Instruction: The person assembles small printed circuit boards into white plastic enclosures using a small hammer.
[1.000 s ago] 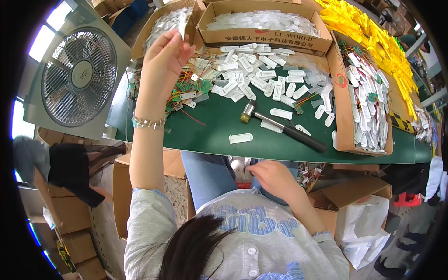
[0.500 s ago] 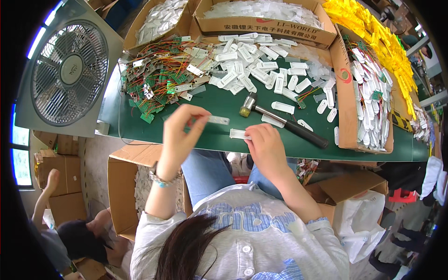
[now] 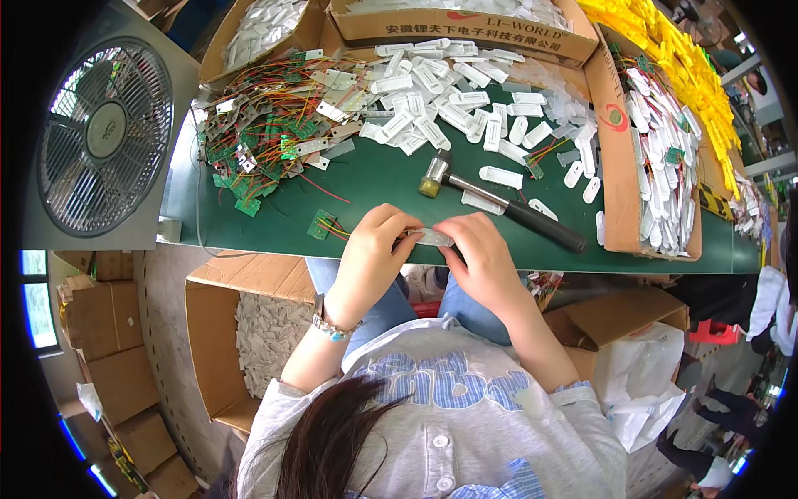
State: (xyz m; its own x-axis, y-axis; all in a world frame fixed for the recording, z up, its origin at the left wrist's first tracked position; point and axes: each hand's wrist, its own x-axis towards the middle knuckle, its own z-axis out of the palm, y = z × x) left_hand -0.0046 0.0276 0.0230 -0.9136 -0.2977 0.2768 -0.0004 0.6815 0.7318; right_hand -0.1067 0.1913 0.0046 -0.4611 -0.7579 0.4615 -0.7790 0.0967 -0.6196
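Note:
Close to the table's front edge, my left hand and my right hand meet over a small white plastic casing. Fingers of both hands pinch its two ends; a pale light strip seems to lie along it, though the fingertips partly cover it. Beside my left hand, a small green circuit board rests on the table, with red and yellow wires running under that hand. Beyond my right hand lies a hammer with a black handle and a yellowish head. White casings are heaped further back.
Wired circuit boards pile up at the left, near a grey fan. A cardboard box of white wired pieces stands right, with yellow strips beyond. Another box is at the back. Below the table sits an open carton.
My left hand has brought the light strip rightward to the casing in my right hand, and both hands now hold them together. The green board with wires now shows on the table.

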